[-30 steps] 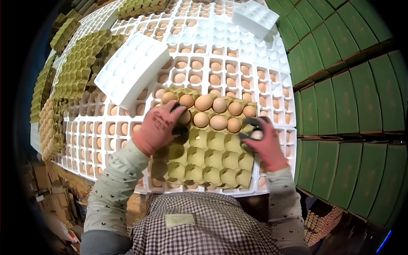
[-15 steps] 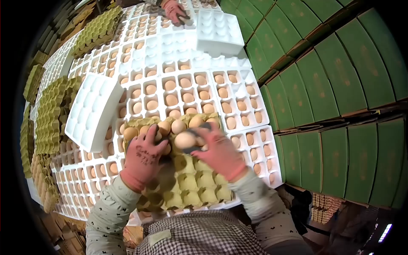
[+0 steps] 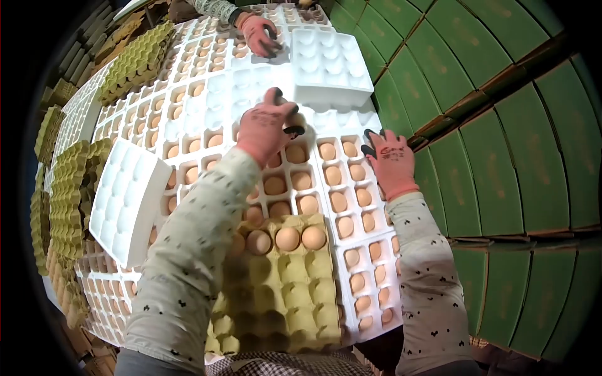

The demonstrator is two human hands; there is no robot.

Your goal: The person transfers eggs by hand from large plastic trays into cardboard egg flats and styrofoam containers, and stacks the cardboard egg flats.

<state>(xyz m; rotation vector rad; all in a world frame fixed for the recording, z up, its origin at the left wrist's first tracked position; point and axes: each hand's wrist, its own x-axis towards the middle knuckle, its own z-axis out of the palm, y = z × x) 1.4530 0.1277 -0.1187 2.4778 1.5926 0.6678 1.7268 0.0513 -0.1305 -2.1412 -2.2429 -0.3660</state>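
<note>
My left hand (image 3: 264, 128), in a pink glove with dark fingertips, reaches over the middle of the white foam trays (image 3: 251, 81), its fingers curled round a partly covered egg (image 3: 293, 120). At the right edge of the foam trays is my right hand (image 3: 393, 164), fingers bent down over the cells; what lies under them is hidden. Brown eggs (image 3: 274, 185) fill many cells near both hands. Close to my body lies a yellowish pulp egg tray (image 3: 295, 269), with a row of eggs (image 3: 288, 239) along its far side and bare cups nearer me.
Green boxes (image 3: 501, 163) are stacked along the right. White foam pieces stand at the left (image 3: 128, 200) and far right (image 3: 329, 66). Pulp trays (image 3: 69, 200) pile up on the left. Another person's gloved hand (image 3: 258, 34) is over the far trays.
Both my hands have moved away from the pulp tray, the left forward to the foam cells, the right out to the right edge. Fewer eggs show in the pulp tray.
</note>
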